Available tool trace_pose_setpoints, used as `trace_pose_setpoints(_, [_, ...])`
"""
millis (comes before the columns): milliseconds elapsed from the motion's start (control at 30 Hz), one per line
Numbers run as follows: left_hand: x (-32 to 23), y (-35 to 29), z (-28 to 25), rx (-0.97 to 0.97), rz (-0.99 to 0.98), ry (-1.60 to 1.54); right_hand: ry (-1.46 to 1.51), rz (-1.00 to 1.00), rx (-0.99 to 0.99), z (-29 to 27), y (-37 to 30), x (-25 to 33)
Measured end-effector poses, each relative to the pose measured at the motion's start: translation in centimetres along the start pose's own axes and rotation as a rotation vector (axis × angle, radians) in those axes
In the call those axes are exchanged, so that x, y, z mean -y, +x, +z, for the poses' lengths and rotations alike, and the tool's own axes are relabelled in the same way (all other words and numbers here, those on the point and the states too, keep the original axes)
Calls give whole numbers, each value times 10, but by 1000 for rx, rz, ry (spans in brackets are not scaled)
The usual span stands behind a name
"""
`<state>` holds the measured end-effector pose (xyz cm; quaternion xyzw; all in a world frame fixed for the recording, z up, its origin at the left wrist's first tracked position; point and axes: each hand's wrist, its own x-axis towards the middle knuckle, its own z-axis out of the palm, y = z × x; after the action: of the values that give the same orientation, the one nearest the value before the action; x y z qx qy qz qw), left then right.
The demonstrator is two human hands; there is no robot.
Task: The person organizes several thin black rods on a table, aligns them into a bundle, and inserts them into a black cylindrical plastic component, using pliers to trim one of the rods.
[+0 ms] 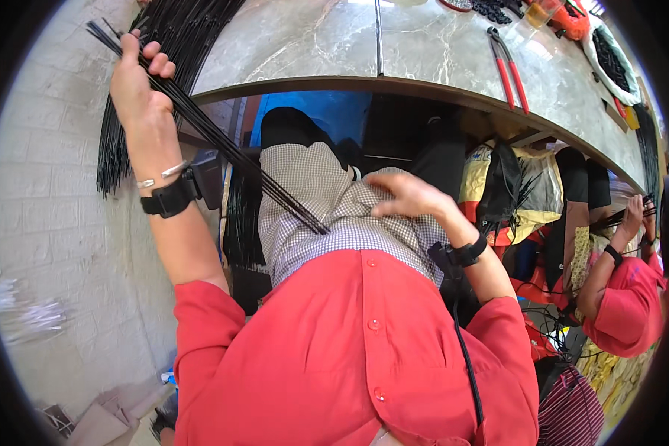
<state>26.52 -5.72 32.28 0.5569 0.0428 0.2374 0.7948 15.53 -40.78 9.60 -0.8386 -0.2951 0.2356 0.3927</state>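
Note:
My left hand (140, 85) is raised at the upper left, its fingers closed round a bundle of long, thin black strands (239, 157). The bundle slants down to the right, and its lower end lies over the checked cloth (297, 182) on my lap. Over the right side of that cloth is my right hand (410, 195), its fingers apart and holding nothing. It is slightly blurred and does not touch the strands. Behind my left hand, a much larger mass of similar black strands (189, 33) hangs over the table's left end.
Red-handled pliers (508, 70) lie on the grey marbled table (305, 44). A white sack (609, 59) of black pieces stands at the table's far right. Bags (543, 189) hang below the edge. A co-worker in red (628, 301) works at right. A white brick wall (44, 163) borders the left.

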Motion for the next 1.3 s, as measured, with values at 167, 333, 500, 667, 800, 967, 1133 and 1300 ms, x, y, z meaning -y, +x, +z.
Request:
trace_pose_setpoints(167, [-43,-6,25,276,17,-122,-92,192,17,16,-11,-13])
trace_pose_setpoints(333, [-53,-45,86,527,76,-178,-11,87,-274,-47,-17,-1])
trace_pose_setpoints(500, [-58,-48,118,738,-14,-28,70,1,-591,-137,-38,53])
trace_pose_setpoints(667, [-11,-39,132,544,177,31,345,118,-937,-162,-33,60])
trace_pose_setpoints(800, [54,-57,145,583,22,19,280,-208,-981,-163,0,106])
trace_pose_setpoints(967, [87,-75,145,565,-57,-27,193,-473,-1010,-161,42,144])
trace_pose_setpoints(1133, [102,-77,134,524,-1,43,223,-440,-951,-159,65,152])
trace_pose_setpoints(1300, [108,-78,126,483,61,54,111,-458,-841,-157,76,148])
